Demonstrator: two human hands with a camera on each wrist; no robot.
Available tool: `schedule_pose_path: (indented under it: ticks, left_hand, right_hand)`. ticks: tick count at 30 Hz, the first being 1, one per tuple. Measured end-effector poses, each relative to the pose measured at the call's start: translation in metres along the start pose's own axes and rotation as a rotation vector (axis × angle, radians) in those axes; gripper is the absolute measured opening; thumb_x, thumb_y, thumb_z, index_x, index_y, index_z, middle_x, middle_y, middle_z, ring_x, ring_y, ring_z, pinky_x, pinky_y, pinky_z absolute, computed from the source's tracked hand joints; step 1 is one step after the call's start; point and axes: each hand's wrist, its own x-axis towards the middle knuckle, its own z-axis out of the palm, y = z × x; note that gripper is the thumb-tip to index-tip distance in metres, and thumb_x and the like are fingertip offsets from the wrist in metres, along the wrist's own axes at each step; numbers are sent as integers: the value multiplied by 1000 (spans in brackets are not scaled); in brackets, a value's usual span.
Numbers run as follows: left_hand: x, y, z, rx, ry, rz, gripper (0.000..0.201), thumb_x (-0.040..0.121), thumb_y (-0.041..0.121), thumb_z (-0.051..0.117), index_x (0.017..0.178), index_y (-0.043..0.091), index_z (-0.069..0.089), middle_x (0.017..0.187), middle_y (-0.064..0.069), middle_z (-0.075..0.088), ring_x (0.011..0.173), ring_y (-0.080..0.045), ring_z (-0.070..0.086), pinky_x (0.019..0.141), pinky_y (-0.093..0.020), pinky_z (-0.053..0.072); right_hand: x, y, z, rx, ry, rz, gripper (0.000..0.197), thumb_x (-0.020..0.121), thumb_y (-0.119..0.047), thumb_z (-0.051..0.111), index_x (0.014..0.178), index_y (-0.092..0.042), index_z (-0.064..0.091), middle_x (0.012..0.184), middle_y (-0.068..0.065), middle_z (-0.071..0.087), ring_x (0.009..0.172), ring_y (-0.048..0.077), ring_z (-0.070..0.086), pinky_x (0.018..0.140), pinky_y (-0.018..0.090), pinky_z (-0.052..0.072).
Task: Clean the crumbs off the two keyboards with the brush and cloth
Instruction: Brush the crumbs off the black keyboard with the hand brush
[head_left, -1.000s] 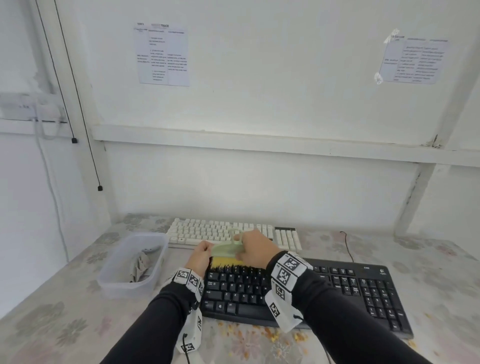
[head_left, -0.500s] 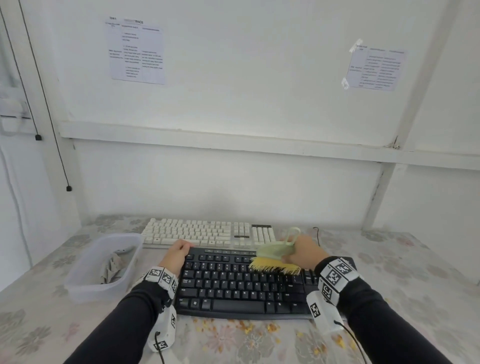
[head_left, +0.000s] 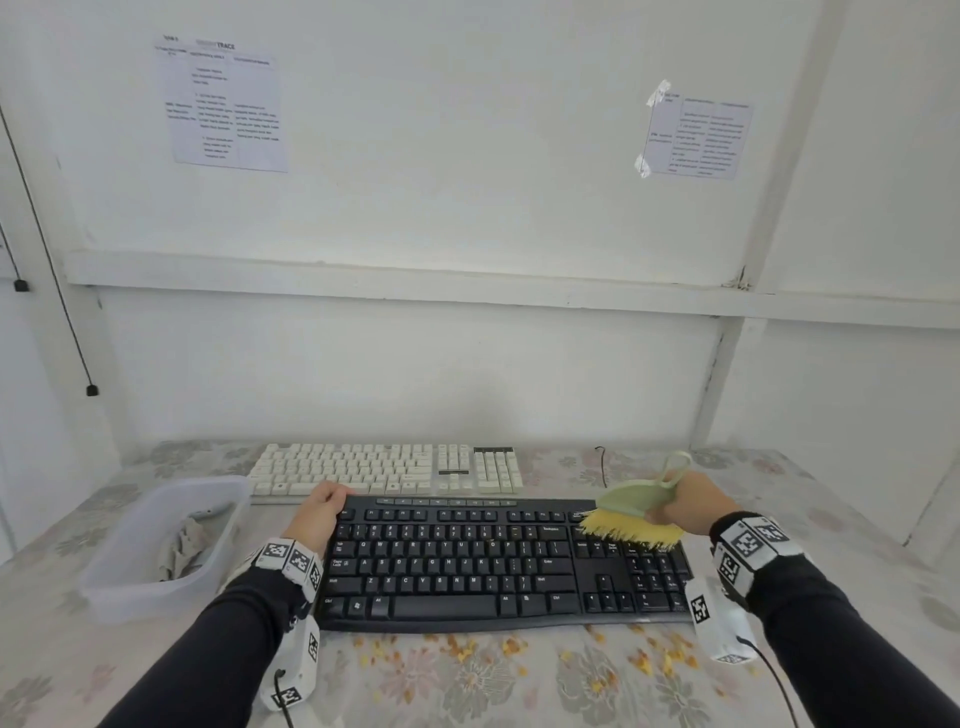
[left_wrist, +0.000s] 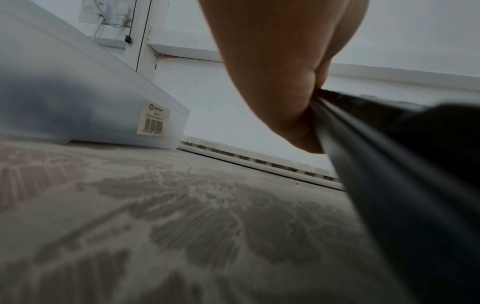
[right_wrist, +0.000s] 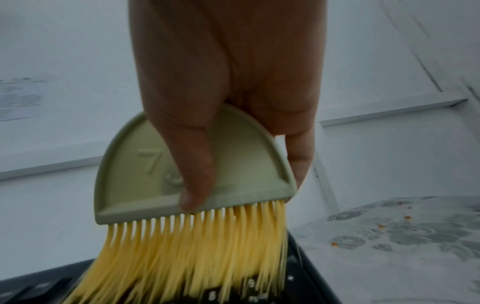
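Observation:
A black keyboard (head_left: 493, 564) lies near me on the flowered tablecloth, with a white keyboard (head_left: 384, 467) right behind it. My left hand (head_left: 318, 514) grips the black keyboard's far left corner; the left wrist view shows the hand (left_wrist: 280, 82) against the keyboard's edge (left_wrist: 389, 164). My right hand (head_left: 685, 501) pinches a pale green brush (head_left: 631, 512) whose yellow bristles touch the number pad. In the right wrist view the thumb lies across the brush (right_wrist: 233, 164) head. A grey cloth (head_left: 182, 545) lies in the tub.
A clear plastic tub (head_left: 161, 551) stands left of the keyboards, close to my left forearm. Orange crumbs (head_left: 467, 649) are strewn on the tablecloth along the black keyboard's front edge and to its right (right_wrist: 384, 226). A white wall rises just behind the table.
My right hand has swept the brush rightward across the black keyboard's top, from its left end to the number pad. My left hand has stayed on the keyboard's left corner.

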Motion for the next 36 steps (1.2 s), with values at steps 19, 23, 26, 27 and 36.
schedule_pose_path:
  ticks: [19,23,26,27,36]
  left_hand:
    - [-12,8,0,-55,-9,-25,26,100,12,35,81,13,52,77,-10,52,68,-22,49,70,-35,45]
    - [-15,10,-1,-59,-41,0,25,99,9,37,78,9,50,76,-9,53,67,-20,47,66,-33,41]
    - [-17,12,-1,-68,-44,16,29,93,-3,38,67,9,42,72,-7,49,65,-18,43,66,-31,38]
    - [-17,13,-1,-73,-40,18,31,92,-6,37,65,9,39,69,-6,47,63,-17,41,64,-29,37]
    - [-8,3,-3,-72,-34,-26,28,100,11,35,77,11,51,76,-11,51,68,-22,48,65,-32,42]
  right_hand:
    - [-40,-189,22,52,-46,-506,21,87,-11,57,101,4,61,118,6,59,55,11,52,37,12,36]
    - [-47,-242,61,-12,-156,-629,27,87,-9,55,113,1,57,122,12,59,58,8,48,45,14,39]
    - [-50,-262,75,-17,-163,-652,34,87,-8,55,120,-1,56,112,14,62,80,20,60,63,22,51]
    - [-50,-265,77,-17,-158,-650,35,87,-9,55,121,-2,55,111,14,62,85,22,62,69,25,54]
    - [-43,-229,66,14,-197,-548,49,90,-7,54,137,-7,41,109,7,60,80,14,58,75,19,50]
